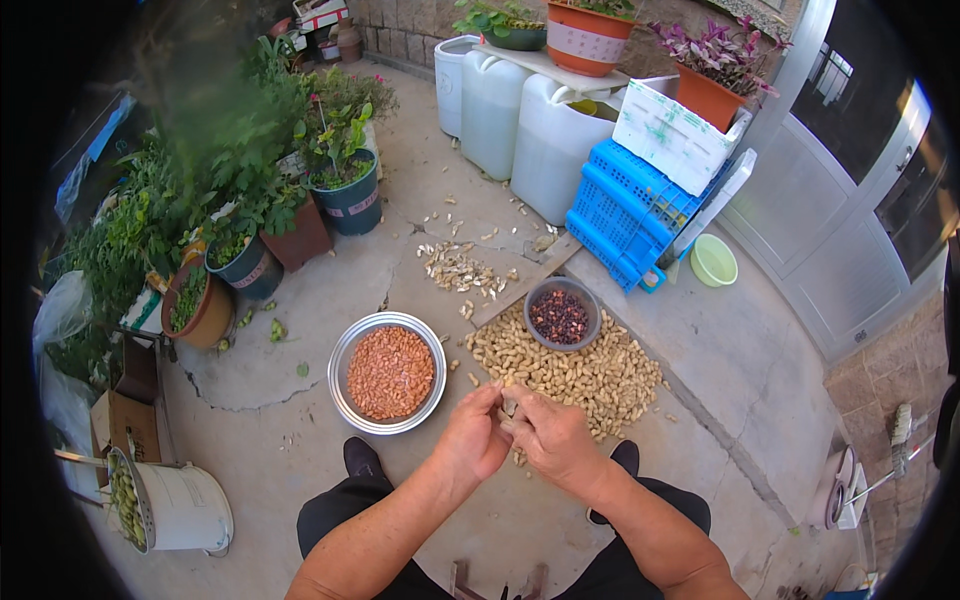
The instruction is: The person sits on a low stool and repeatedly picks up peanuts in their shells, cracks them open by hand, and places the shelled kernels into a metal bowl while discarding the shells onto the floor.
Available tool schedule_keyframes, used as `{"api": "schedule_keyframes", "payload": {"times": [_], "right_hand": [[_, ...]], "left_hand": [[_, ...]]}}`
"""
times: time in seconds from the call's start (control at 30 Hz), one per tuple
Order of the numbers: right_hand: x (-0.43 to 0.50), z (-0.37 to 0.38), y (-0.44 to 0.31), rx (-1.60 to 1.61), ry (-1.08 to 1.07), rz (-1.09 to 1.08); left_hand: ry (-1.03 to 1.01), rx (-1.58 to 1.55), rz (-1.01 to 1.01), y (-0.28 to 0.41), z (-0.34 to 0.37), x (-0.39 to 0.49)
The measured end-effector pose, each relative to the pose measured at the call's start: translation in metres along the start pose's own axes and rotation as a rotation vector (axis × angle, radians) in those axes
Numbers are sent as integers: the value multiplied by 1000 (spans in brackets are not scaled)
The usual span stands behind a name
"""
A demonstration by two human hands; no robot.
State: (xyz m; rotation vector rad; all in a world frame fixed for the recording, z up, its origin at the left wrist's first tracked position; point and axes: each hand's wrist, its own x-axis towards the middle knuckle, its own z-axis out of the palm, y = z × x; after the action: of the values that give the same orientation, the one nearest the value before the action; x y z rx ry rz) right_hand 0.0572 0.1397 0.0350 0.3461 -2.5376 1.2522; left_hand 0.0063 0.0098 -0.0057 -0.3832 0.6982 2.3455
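Both my hands meet in front of me, above the near left edge of a heap of unshelled peanuts (622, 375). Between the fingertips of my left hand (474, 431) and my right hand (553, 433) is a pale peanut shell (510, 407), mostly hidden by the fingers. To the left stands a round metal basin (339, 405) holding reddish shelled peanut kernels (390, 371). A smaller grey bowl (592, 339) rests on the far side of the heap, with dark purple and red kernels (559, 315) inside.
Empty shells (461, 270) lie scattered beyond the basin. Potted plants (345, 187) line the left side, near a tipped white bucket (187, 506) of green pods. Plastic jugs (555, 150), a blue crate (622, 214) and a green bowl (714, 260) stand ahead, by a door (817, 225).
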Motion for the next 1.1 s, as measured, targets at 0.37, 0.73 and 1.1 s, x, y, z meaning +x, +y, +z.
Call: {"api": "schedule_keyframes", "payload": {"times": [0.37, 0.73, 1.1], "right_hand": [[12, -14, 12, 324, 80, 440], [7, -22, 10, 85, -61, 285], [5, -30, 14, 10, -11, 327]], "left_hand": [[-50, 206, 16, 9, 15, -11], [38, 368, -81, -2, -5, -6], [245, 50, 189, 56, 22, 24]]}}
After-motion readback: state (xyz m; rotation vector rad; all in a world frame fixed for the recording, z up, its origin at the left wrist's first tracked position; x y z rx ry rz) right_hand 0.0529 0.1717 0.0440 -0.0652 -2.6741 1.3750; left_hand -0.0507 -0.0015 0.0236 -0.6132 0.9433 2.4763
